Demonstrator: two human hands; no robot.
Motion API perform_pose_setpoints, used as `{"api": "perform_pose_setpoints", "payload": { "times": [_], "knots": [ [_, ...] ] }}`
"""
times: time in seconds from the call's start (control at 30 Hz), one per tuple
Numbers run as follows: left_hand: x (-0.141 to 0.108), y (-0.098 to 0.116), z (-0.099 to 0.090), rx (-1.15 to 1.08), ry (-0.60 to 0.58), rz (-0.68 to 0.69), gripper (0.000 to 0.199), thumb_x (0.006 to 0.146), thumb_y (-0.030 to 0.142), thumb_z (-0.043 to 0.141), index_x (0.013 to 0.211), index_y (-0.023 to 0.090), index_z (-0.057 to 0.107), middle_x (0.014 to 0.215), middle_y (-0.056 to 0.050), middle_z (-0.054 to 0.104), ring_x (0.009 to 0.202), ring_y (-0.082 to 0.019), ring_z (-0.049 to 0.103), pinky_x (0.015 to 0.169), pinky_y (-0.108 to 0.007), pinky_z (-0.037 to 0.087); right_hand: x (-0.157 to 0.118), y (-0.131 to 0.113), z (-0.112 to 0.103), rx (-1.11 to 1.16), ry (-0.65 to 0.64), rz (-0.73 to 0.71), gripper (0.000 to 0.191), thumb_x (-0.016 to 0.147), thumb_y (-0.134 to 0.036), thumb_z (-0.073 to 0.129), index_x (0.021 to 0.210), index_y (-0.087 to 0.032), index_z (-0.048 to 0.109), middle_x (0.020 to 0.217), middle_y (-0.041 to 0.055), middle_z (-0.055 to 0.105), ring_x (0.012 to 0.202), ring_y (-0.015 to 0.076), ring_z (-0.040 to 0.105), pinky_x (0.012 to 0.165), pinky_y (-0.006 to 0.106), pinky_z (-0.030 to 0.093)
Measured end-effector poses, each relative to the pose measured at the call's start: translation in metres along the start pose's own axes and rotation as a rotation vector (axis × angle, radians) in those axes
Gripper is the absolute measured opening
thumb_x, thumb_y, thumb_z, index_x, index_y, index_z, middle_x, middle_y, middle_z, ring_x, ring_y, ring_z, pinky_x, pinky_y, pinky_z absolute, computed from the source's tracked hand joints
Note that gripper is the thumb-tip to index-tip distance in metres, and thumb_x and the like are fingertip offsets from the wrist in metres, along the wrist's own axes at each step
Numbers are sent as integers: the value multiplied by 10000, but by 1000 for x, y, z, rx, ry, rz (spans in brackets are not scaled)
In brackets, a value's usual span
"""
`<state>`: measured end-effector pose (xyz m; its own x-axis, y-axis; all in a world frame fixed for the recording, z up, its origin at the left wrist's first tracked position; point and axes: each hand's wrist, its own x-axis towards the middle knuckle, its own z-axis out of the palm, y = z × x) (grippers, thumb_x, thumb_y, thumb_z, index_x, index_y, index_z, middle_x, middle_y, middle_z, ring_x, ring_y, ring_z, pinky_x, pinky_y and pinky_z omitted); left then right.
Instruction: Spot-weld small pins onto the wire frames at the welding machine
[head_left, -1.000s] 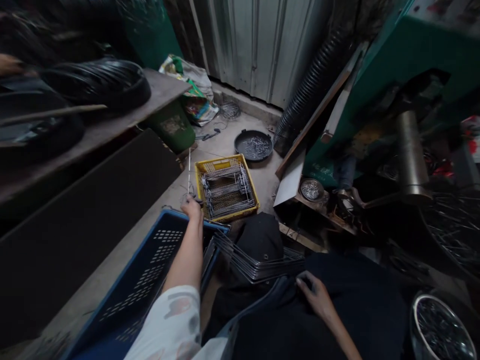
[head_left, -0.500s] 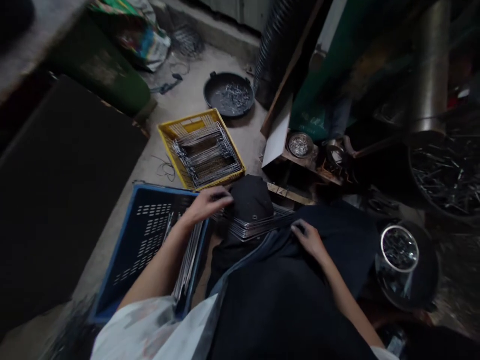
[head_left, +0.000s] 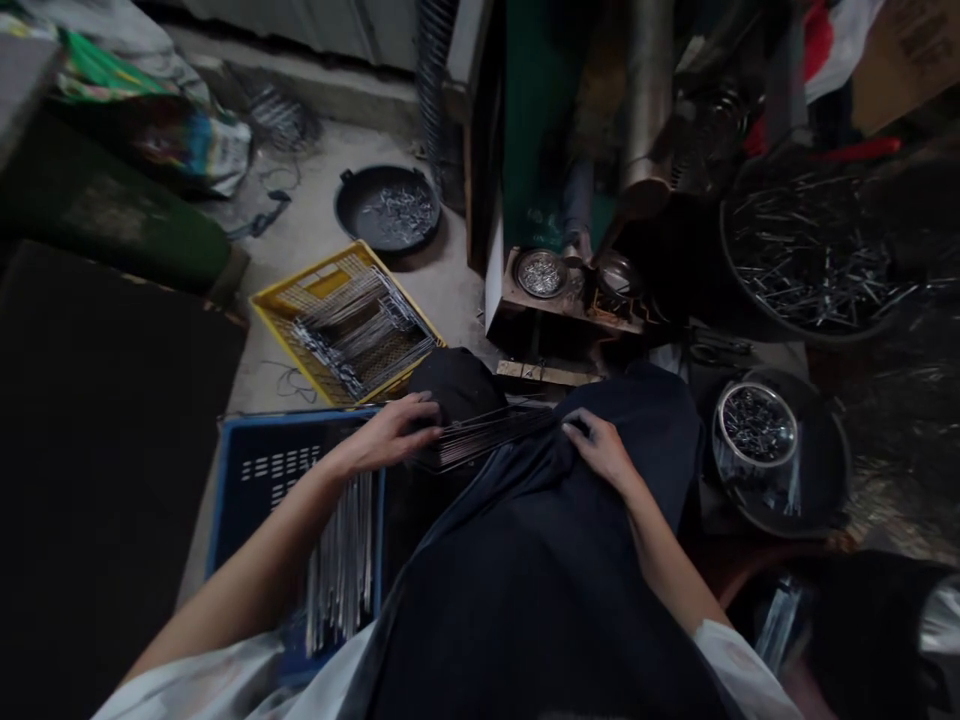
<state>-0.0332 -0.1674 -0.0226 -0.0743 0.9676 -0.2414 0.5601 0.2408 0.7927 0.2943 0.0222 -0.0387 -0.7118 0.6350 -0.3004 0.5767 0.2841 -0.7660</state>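
Note:
A stack of thin bent metal wires (head_left: 487, 432) lies across my lap, over the dark trousers and apron, slightly blurred. My left hand (head_left: 401, 432) is closed at the stack's left end, thumb below and fingers above. At the right end my right hand (head_left: 600, 448) has its fingers curled together against the wire ends; the exact contact is too dark to make out. Beneath my left forearm, a blue crate (head_left: 225, 480) holds many long straight wires (head_left: 341, 560).
Ahead stands a yellow crate (head_left: 292, 365) of wire frames, with a black pan (head_left: 352, 235) of small metal pieces behind it. To the right are a small bowl of bits (head_left: 541, 273), a large basin (head_left: 731, 260) of metal parts and a round container (head_left: 757, 420) on a dark pan.
The view has swung right, so the surroundings shift left. My left hand has come onto the left end of the wires, and the stack now looks tilted and fanned out between both hands.

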Motion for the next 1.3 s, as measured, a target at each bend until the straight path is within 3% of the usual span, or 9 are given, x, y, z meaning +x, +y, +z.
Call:
{"api": "perform_pose_setpoints", "payload": {
  "times": [0.17, 0.27, 0.5, 0.6, 0.7, 0.8, 1.0, 1.13, 1.3],
  "knots": [
    [19, 16, -5, 69, 37, -102, 357, 869, 546, 501, 804, 208, 595, 741, -18, 612, 695, -198, 561, 667, -289, 440, -2, 11, -5, 58, 35, -8, 200, 918, -354, 514, 958, -205, 641, 885, 32, 699, 821, 190, 639, 746, 271, 451],
    [31, 17, 0, 227, 117, -11, 300, 903, 465, 466, 791, 209, 572, 682, -17, 592, 636, -189, 557, 644, -290, 431, 0, 17, -3, 21, 47, -54, 161, 925, -303, 517, 962, -205, 639, 904, 35, 695, 835, 188, 644, 760, 270, 450],
    [27, 17, 19, 429, 146, 114, 288, 979, 298, 367, 927, 172, 621, 859, -110, 682, 793, -242, 648, 728, -333, 502, 3, 35, 3, -127, 56, -95, 126, 945, -261, 513, 967, -198, 620, 910, 54, 682, 850, 203, 635, 777, 291, 455],
    [17, 17, 27, 462, 131, 141, 330, 994, 248, 362, 1217, 152, 586, 983, -125, 703, 900, -244, 669, 807, -346, 530, 4, 39, 7, -179, 44, -106, 136, 955, -261, 504, 992, -201, 620, 930, 65, 682, 856, 212, 635, 781, 303, 458],
    [10, 11, 34, 574, 215, 214, 439, 1004, 222, 385, 1430, 125, 430, 1051, -156, 701, 926, -256, 688, 806, -363, 555, 6, 38, 11, -238, 33, -100, 131, 961, -263, 515, 1015, -207, 620, 975, 75, 685, 898, 227, 641, 788, 310, 456],
    [5, 3, 37, 648, 303, 278, 422, 998, 195, 424, 1414, 132, 461, 1117, -173, 695, 946, -256, 700, 800, -351, 569, 7, 31, 13, -322, 0, -70, 122, 966, -266, 531, 1031, -219, 623, 999, 73, 686, 902, 231, 641, 747, 302, 452],
    [2, 8, 22, 337, 320, 113, 432, 950, 383, 580, 1328, 176, 546, 1160, -115, 704, 1037, -251, 683, 928, -366, 543, 25, -5, 25, -382, -37, -147, 196, 980, -285, 532, 1148, -226, 613, 1068, 80, 655, 942, 224, 626, 746, 296, 460],
    [3, 15, 10, 102, 190, 91, 505, 888, 375, 649, 1331, 156, 545, 1285, -118, 642, 1164, -260, 612, 1009, -371, 479, 51, -33, 51, -381, -109, -314, 261, 988, -273, 523, 1240, -233, 577, 1174, 79, 609, 1050, 220, 582, 822, 293, 471],
    [5, 19, 5, -26, 28, 11, 497, 857, 431, 673, 1262, 150, 611, 1117, -96, 694, 984, -240, 642, 868, -335, 505, 58, -45, 75, -476, -206, -381, 244, 974, -192, 503, 1209, -222, 562, 1120, 97, 608, 1033, 233, 544, 803, 301, 468]
  ]
}}
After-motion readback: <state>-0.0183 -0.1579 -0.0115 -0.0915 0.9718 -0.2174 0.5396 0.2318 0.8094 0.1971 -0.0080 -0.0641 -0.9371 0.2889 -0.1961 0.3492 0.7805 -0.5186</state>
